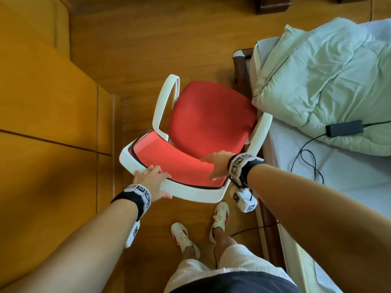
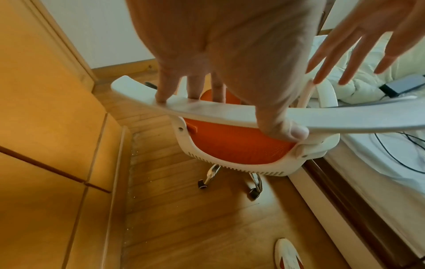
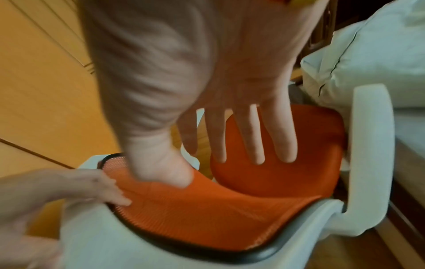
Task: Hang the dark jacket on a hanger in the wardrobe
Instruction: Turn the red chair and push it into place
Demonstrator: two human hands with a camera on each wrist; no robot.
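No dark jacket or hanger shows in any view. The wooden wardrobe [image 1: 42,102] fills the left, its doors closed. In front of me stands a white swivel chair with a red seat [image 1: 211,117] and a red mesh backrest [image 1: 179,163]. My left hand [image 1: 152,180] grips the backrest's white top rail [image 2: 207,109], fingers over the top and thumb under the rim. My right hand [image 1: 215,163] hovers over the right part of the backrest with fingers straight and spread [image 3: 230,118], holding nothing.
A bed [image 1: 349,187] with a pale green duvet [image 1: 328,81] lies close on the right, against the chair's right armrest [image 1: 262,127]. A black power adapter [image 1: 344,127] and its cable rest on it. My shoes [image 1: 220,216] stand just behind the chair. Castors [image 2: 255,193] sit on the wooden floor.
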